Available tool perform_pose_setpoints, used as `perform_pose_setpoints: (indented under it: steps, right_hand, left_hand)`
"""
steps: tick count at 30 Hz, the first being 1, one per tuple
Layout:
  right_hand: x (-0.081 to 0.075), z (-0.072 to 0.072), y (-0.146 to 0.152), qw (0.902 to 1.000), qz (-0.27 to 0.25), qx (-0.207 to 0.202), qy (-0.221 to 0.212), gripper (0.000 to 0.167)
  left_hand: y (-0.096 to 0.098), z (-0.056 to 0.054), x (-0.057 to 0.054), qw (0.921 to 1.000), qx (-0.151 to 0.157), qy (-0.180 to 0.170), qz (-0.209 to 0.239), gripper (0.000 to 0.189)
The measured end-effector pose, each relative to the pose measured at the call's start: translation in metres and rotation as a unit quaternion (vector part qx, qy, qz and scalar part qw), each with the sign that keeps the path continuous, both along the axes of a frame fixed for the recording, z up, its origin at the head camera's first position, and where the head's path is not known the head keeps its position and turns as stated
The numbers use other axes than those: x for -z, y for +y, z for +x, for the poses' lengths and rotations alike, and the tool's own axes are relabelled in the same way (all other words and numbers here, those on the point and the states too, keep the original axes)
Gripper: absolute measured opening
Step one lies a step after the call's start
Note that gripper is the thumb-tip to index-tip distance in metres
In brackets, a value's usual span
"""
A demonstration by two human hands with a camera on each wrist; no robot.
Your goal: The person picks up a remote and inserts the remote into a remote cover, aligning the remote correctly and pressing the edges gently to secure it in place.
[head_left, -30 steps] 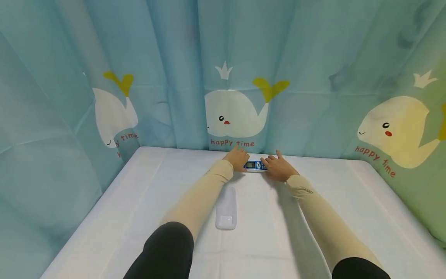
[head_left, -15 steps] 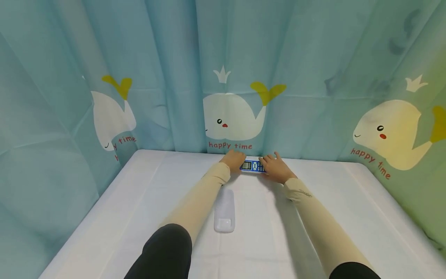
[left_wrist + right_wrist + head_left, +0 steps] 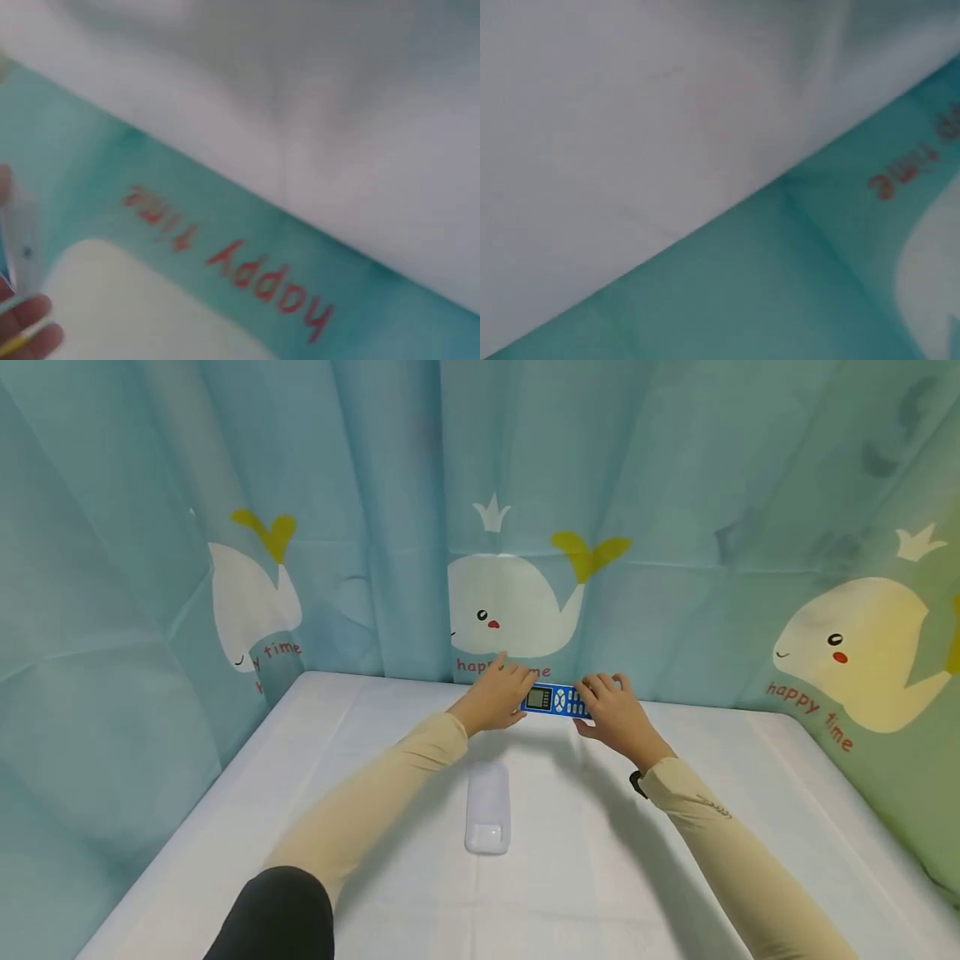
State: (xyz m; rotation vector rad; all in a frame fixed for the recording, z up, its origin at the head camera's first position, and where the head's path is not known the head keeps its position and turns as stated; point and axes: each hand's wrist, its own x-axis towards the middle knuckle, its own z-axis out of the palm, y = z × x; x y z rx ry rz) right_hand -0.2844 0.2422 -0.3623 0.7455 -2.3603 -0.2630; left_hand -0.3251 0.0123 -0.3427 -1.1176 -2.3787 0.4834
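In the head view a remote control (image 3: 559,700) with a blue face, small grey screen and pale buttons is raised over the far part of the table, its long side running left to right. My left hand (image 3: 495,695) grips its left end, the index finger pointing up. My right hand (image 3: 618,717) pinches the right end between thumb and fingers, covering some buttons. Nearer lies a pale, translucent long case (image 3: 488,810) on the cloth. At the left wrist view's edge, fingertips hold the remote's whitish side (image 3: 21,240). The right wrist view shows neither hand nor remote.
A white-covered table (image 3: 600,877) spreads beneath both arms. Behind its far edge hangs a blue-green curtain (image 3: 397,568) printed with whales and red "happy time" lettering. More curtain stands along the left and right sides.
Both hands have lifted the remote control off the table at the far edge, and its shadow now falls apart from it. The translucent case has stayed on the cloth.
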Motion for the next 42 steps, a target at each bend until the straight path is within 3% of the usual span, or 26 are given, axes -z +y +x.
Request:
perform_pose_setpoints:
  steps: [4, 9, 12, 16, 22, 30, 37, 42]
  right_hand:
    - [-0.007, 0.022, -0.007, 0.9988, -0.037, -0.016, 0.028, 0.060]
    - [-0.015, 0.050, -0.015, 0.9953, -0.065, -0.043, 0.057, 0.061]
    - [-0.020, 0.065, -0.021, 0.9948, -0.061, -0.053, 0.062, 0.064]
    - [-0.023, 0.080, -0.027, 0.9944, -0.039, -0.066, 0.074, 0.066]
    - [-0.020, 0.089, -0.030, 0.9894, -0.007, -0.099, 0.106, 0.064]
    - [-0.019, 0.094, -0.032, 0.9872, 0.015, -0.108, 0.117, 0.064]
    - [-0.018, 0.101, -0.037, 0.9890, 0.013, -0.115, 0.092, 0.067]
    - [-0.019, 0.107, -0.039, 0.9914, -0.008, -0.119, 0.055, 0.068]
  left_hand:
    - [-0.009, 0.023, -0.007, 0.9990, 0.002, 0.026, 0.037, 0.061]
    - [-0.019, 0.059, -0.016, 0.9965, -0.005, 0.054, 0.063, 0.055]
    - [-0.023, 0.079, -0.017, 0.9969, -0.008, 0.051, 0.059, 0.058]
    - [-0.028, 0.096, -0.012, 0.9975, -0.008, 0.021, 0.068, 0.064]
    - [-0.038, 0.108, -0.003, 0.9932, 0.003, 0.006, 0.117, 0.061]
    - [-0.044, 0.117, 0.005, 0.9951, 0.014, 0.002, 0.098, 0.073]
    - [-0.047, 0.122, 0.009, 0.9886, 0.056, 0.056, 0.128, 0.058]
    - [-0.050, 0.125, 0.009, 0.9846, 0.074, 0.083, 0.135, 0.058]
